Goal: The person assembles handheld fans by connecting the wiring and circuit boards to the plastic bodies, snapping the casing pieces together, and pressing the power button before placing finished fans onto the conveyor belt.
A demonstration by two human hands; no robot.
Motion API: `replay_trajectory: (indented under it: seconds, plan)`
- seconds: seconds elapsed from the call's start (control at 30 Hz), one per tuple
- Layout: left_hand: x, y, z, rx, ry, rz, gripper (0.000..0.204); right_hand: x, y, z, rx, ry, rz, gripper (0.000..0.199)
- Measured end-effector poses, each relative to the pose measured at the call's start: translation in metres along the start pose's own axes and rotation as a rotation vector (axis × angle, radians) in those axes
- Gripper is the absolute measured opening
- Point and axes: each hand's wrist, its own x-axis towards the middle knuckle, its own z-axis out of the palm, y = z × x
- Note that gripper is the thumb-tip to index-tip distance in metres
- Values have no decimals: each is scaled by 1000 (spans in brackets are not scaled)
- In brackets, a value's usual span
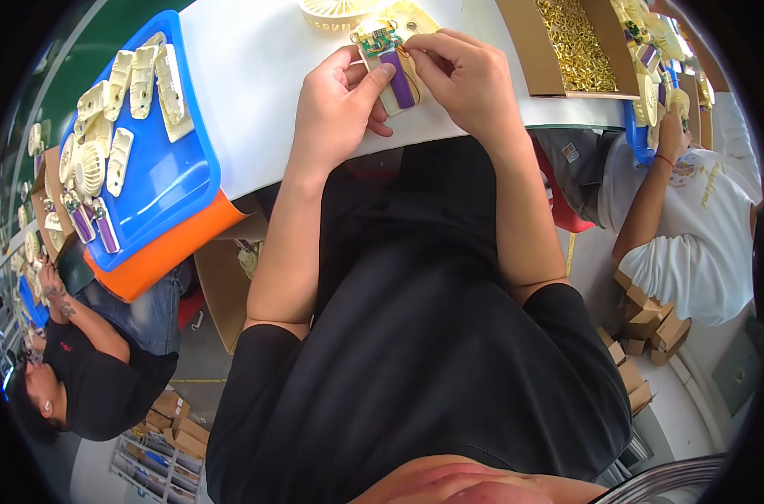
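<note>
Both hands, left hand and right hand, pinch the fan shell at desk edge; loose purple cell may slip out.

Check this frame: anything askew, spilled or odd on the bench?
One thing: the blue tray of cream fan parts juts past the white table's edge, stacked crooked on an orange tray. Nothing looks spilled. Both hands, left hand and right hand, grip an open fan handle.
</note>
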Motion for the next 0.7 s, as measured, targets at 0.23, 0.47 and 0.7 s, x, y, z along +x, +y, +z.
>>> replay_trajectory:
  seconds: [0.23,0.47,0.7]
  plan:
    - [1,-1,3,-34,31,30,31,-2,-5,7,16,42,76,11]
    - [4,7,13,101,116,-11,29,-7,8,13,-11,105,-115,11]
    - [3,1,18,181,216,8,29,-11,9,-6,215,-124,-23,15]
